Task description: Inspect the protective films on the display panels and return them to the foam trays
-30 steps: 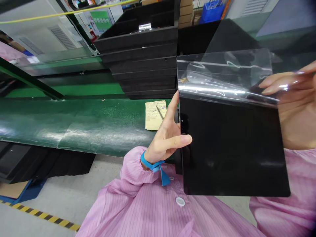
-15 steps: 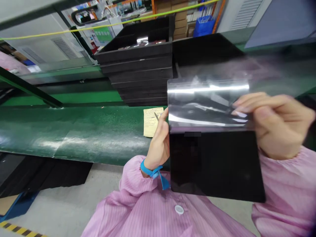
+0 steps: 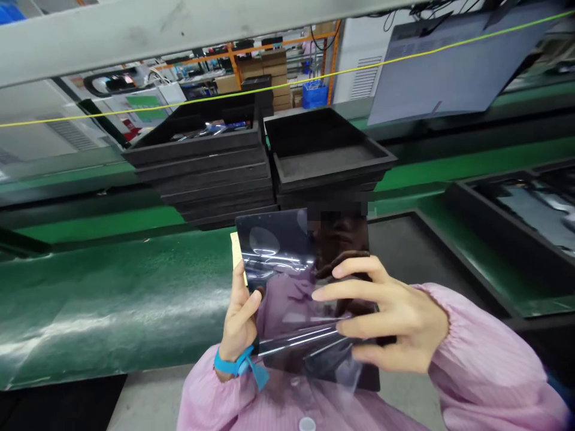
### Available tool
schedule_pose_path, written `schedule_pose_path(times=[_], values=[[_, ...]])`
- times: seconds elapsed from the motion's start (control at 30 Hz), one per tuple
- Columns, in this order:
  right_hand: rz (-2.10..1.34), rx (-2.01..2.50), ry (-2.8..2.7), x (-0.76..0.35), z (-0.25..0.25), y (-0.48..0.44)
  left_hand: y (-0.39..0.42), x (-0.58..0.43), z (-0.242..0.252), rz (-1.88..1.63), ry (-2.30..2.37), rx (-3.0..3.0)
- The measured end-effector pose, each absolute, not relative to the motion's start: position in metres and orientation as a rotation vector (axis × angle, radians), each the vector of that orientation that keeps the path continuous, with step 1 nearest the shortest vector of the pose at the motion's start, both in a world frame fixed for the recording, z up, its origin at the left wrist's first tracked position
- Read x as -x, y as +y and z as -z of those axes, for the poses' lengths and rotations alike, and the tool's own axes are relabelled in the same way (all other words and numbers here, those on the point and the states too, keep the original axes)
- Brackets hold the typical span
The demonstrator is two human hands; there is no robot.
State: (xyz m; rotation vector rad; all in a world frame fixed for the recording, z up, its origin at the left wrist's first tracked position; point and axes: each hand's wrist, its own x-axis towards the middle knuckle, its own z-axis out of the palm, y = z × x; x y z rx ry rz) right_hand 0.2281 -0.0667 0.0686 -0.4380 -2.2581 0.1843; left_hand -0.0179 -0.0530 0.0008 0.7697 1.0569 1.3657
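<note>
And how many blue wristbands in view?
1: the blue wristband on the left wrist, below the left hand holding the black panel. The pink cuff covers the right wrist, so one there could be hidden.

The left hand (image 3: pixel 240 320), with a bright blue band (image 3: pixel 231 363) at its wrist, grips the left edge of a glossy black rectangular panel (image 3: pixel 287 287). The right hand (image 3: pixel 395 317) spreads its fingers over the panel's right part, beside creased transparent plastic film (image 3: pixel 330 362). Beyond stand stacked black rectangular trays (image 3: pixel 215 176); yellow paper (image 3: pixel 236 254) peeks out above the shiny green tabletop (image 3: pixel 112 305).
</note>
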Motion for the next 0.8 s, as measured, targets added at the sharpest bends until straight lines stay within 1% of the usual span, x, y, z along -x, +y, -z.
schedule_pose_path(times=[0.07,0.17,0.23,0.27,0.37,0.43,0.5,0.67,0.8], values=[[-0.098,0.538,-2.029,-0.228,-0.071,-0.068,-0.054,0.021,0.003,-1.345,1.066,-0.765],[0.047,0.824,-1.628,-0.229,-0.078,-0.062,-0.058,0.02,0.005,-1.311,1.022,-0.766],[0.157,0.947,-1.62,-0.229,-0.086,-0.058,-0.061,0.017,0.003,-1.322,0.991,-0.747],[0.276,0.99,-1.674,-0.229,-0.091,-0.059,-0.063,0.015,0.003,-1.33,0.978,-0.736],[0.828,1.077,-1.818,-0.226,-0.105,-0.069,-0.066,0.012,0.003,-1.34,0.97,-0.736],[1.065,1.084,-1.843,-0.223,-0.113,-0.079,-0.066,0.014,0.007,-1.337,0.998,-0.745],[1.125,1.037,-1.834,-0.219,-0.117,-0.086,-0.065,0.019,0.015,-1.336,1.027,-0.753],[1.061,0.985,-1.774,-0.215,-0.118,-0.085,-0.059,0.031,0.034,-1.33,1.019,-0.778],[1.097,0.989,-1.766,-0.216,-0.117,-0.084,-0.058,0.029,0.032,-1.348,1.033,-0.776]])
